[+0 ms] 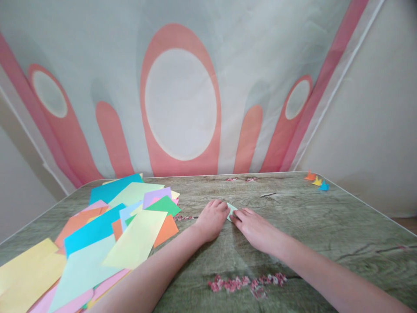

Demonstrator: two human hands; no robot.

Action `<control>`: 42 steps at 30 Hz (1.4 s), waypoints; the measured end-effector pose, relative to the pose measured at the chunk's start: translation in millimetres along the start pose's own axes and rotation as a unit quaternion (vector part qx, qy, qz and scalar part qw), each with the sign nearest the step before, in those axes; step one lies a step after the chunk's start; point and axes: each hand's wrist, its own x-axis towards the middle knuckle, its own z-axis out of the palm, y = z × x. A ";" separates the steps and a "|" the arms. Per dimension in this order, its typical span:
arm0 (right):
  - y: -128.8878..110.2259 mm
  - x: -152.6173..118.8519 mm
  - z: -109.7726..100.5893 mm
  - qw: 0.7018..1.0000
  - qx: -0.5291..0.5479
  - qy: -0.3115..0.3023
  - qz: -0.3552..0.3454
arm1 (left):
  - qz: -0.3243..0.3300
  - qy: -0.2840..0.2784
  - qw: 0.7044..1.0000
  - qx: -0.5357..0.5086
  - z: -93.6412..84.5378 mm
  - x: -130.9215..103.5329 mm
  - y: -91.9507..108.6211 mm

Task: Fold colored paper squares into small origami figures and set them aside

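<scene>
A small piece of pale green paper, seemingly folded, lies on the table between my two hands. My left hand covers its left side, fingers bent and pressed together on it. From the right, my right hand grips the paper's edge with thumb and fingers close together. Much of the sheet is hidden under the fingers, so its full shape does not show.
Many loose coloured sheets overlap on the left, among them a pale yellow sheet and a blue sheet. Small folded paper figures, orange, yellow and blue, stand at the far right corner of the wood-patterned table.
</scene>
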 end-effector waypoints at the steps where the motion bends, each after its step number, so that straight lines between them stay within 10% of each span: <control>1: 0.0 0.3 -1.4 1.000 0.000 -0.005 -0.003 | 0.003 0.002 1.000 -0.006 1.8 0.7 -1.4; 12: 20.8 -1.5 -4.0 0.996 0.072 -0.036 -0.037 | 0.028 0.001 0.999 -0.038 12.4 3.7 -9.6; 23: 54.7 8.6 34.9 0.974 0.207 0.093 -0.016 | 0.019 0.016 1.000 0.001 4.7 6.1 -5.5; 42: 48.4 1.8 13.1 0.997 0.070 -0.012 -0.023 | 0.003 0.011 1.000 0.016 5.4 6.9 0.0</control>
